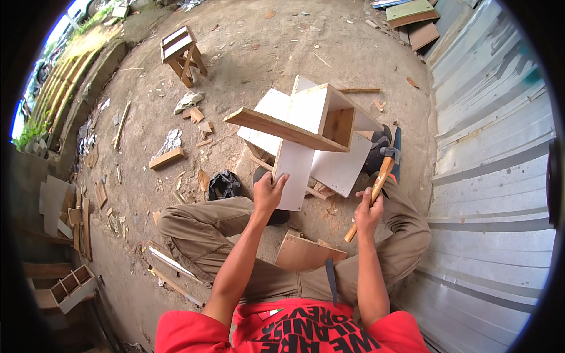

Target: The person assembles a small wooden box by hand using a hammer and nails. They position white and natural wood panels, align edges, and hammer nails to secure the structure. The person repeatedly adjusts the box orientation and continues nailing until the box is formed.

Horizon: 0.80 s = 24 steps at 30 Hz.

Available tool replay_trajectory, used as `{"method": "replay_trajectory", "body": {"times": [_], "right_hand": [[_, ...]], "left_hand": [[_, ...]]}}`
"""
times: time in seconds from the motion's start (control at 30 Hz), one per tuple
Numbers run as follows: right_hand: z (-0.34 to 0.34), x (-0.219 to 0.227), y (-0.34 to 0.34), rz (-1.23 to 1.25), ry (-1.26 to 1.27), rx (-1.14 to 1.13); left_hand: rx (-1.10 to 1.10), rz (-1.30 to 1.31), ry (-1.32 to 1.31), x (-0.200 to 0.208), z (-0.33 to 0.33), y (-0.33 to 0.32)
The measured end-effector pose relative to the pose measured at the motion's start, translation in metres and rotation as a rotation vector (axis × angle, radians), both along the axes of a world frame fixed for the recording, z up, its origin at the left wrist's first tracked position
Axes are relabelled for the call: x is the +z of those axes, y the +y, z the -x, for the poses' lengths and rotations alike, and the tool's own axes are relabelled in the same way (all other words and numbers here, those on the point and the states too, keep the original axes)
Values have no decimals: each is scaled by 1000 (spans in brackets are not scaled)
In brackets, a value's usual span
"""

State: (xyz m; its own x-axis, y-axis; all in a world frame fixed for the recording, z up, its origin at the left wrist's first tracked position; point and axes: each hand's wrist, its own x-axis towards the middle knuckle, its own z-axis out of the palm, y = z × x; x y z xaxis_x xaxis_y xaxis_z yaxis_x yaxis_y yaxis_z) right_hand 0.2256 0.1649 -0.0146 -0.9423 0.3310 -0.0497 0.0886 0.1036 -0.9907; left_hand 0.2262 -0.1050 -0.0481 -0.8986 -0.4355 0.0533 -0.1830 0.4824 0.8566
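Observation:
In front of me, between my legs, stands a box-like wooden shelf assembly (296, 176) made of white-faced boards with bare wood edges. My left hand (271, 192) is closed on the edge of its nearest white board. A hammer (378, 187) with a wooden handle and a dark metal head is gripped in my right hand (369, 212), to the right of the assembly. The hammer's head points away from me, up and to the right, apart from the boards. A loose brown board (308, 253) lies on the ground close to my lap, with a dark flat strip (331, 281) beside it.
A small wooden stool (181, 50) stands at the far left. Wood offcuts (166, 158), scraps and a black plastic bag (224, 185) litter the ground on the left. A corrugated metal wall (488, 182) runs along the right. Stacked boards (412, 15) lie at the far right.

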Motion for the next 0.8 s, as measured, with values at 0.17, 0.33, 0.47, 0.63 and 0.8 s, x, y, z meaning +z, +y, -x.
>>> {"method": "replay_trajectory", "body": {"times": [0.17, 0.33, 0.47, 0.63, 0.8], "right_hand": [[-12, 35, 12, 77, 118, 66], [-30, 76, 17, -167, 109, 244], [-46, 99, 14, -212, 160, 334], [-55, 98, 15, -191, 180, 352], [-52, 96, 13, -120, 212, 366]], "left_hand": [[-131, 298, -2, 24, 33, -41], [-225, 369, 23, 49, 79, -78], [-268, 383, 124, 57, 102, -109], [-370, 437, 63, 102, 119, -143], [-506, 494, -51, 171, 157, -189]]}}
